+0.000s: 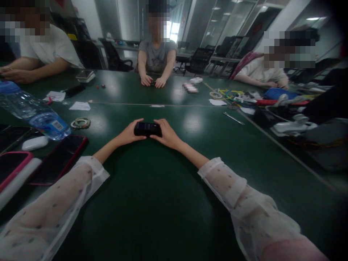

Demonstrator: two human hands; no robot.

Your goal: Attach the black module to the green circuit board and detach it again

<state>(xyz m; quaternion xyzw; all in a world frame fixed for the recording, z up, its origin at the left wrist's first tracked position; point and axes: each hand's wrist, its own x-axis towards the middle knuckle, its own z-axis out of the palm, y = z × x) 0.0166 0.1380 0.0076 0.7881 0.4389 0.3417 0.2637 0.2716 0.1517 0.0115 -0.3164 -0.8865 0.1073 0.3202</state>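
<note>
Bottle of clear plastic with blue cap (pixel 35 112): slanted in the view, cap toward the left edge, water at its base end.
Dark phone with pink rim (pixel 12 166): at the left edge, near the bottle.
Dark phone with red rim (pixel 59 161): flat beside a small rounded white case (pixel 35 143).
Green-and-white beaded bracelet (pixel 81 123): just right of the bottle's base.
Left hand (pixel 129 133): grasping the left end of a small black rectangular device (pixel 148 129), fingers on its far edge, thumb on the near one.
Black device: between both hands, near the middle of the dark green tabletop (pixel 146 203); whether it touches the surface, cannot tell.
Right hand (pixel 169 135): grasping the device's right end in like manner.
Silver metal wrench (pixel 233 118): well apart, to the right of that hand.
Tangled yellow and white cables (pixel 231 95): farther back, beyond the wrench.
</note>
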